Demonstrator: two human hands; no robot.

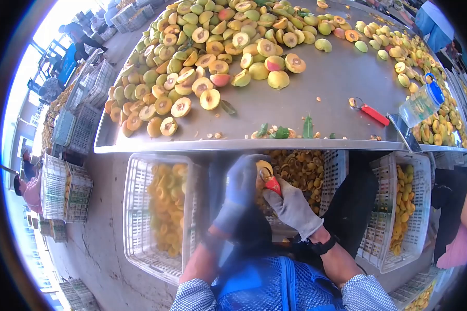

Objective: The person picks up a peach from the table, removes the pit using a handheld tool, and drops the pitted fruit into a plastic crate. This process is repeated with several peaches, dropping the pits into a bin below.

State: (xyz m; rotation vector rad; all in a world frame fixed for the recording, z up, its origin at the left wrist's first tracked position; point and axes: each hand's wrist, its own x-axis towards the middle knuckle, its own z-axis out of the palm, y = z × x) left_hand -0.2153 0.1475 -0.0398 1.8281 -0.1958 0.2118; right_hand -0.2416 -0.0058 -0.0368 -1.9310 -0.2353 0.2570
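Note:
Above a crate under the table edge, my two gloved hands are close together. My left hand (239, 181), blurred by motion, is closed around a yellow peach half (264, 168). The fingers of my right hand (291, 201) wrap a short red-handled tool (273, 185), its upper end against the peach half. How far the tool's tip reaches into the fruit is hidden. Beneath both hands sits a crate of peach scraps (302, 168). On the metal table (296, 111) in front lies a large heap of cut peaches (202, 57), many with pits showing.
A crate of yellow peach halves (166, 207) stands on the left, and another crate (384, 212) on the right. On the table are a second red-handled tool (374, 115), a clear jar with blue lid (421, 105) and leaves (307, 126). A person in pink (464, 228) is at the right edge.

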